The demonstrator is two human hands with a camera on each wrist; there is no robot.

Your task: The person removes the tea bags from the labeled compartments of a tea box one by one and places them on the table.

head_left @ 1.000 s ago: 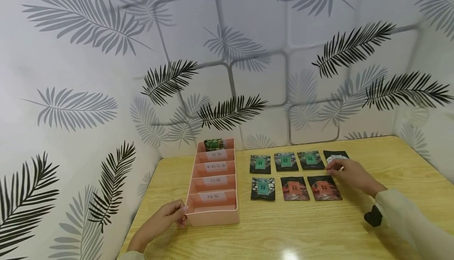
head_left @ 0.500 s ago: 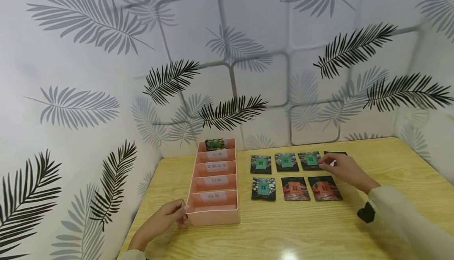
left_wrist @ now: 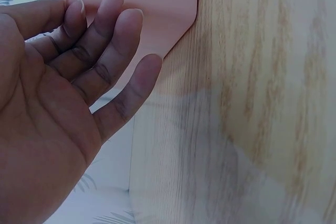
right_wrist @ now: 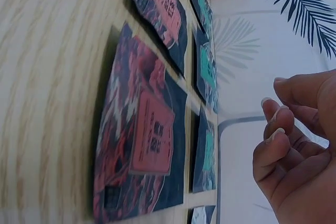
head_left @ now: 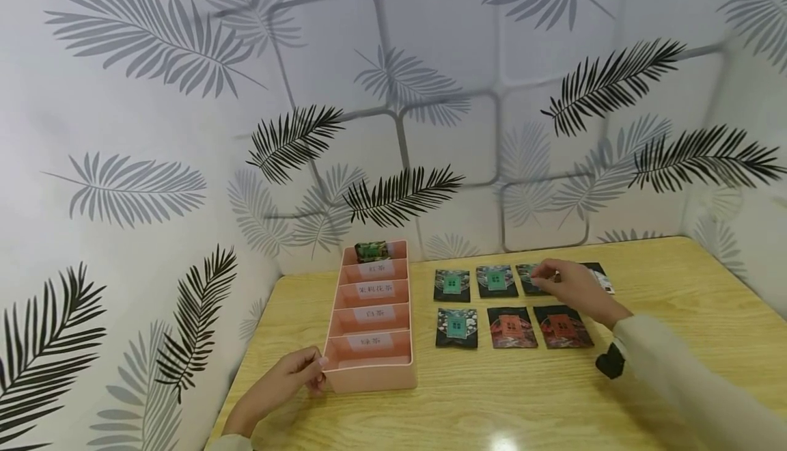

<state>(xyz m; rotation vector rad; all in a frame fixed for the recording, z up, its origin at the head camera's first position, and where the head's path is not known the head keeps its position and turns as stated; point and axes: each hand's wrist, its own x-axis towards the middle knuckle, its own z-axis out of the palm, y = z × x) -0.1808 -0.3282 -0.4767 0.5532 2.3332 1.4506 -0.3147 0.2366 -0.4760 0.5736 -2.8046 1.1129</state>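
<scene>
A pink organizer box [head_left: 372, 377] with labelled compartments stands on the table at centre left. My left hand [head_left: 296, 373] holds its front left corner, thumb at the rim and fingers below; in the left wrist view the hand [left_wrist: 79, 72] is beside the pink wall. My right hand [head_left: 574, 287] hovers over the back row of tea sachets, fingers loosely bent with nothing between them. It partly covers a green-labelled sachet [head_left: 526, 275] and a black-and-white sachet [head_left: 596, 269]. Below it lies a red-labelled sachet [head_left: 562, 326], large in the right wrist view.
Two more green-labelled sachets, one at the left end [head_left: 451, 285] and its neighbour [head_left: 496, 281], lie in the back row. In front are a sachet with a white pattern [head_left: 457, 328] and another red one [head_left: 512, 328]. A green packet [head_left: 371, 251] sits in the box's rear compartment.
My right hand has moved left from the black-and-white sachet to over the green-labelled one beside it. The left hand stays on the box, and the sachets have not shifted.
</scene>
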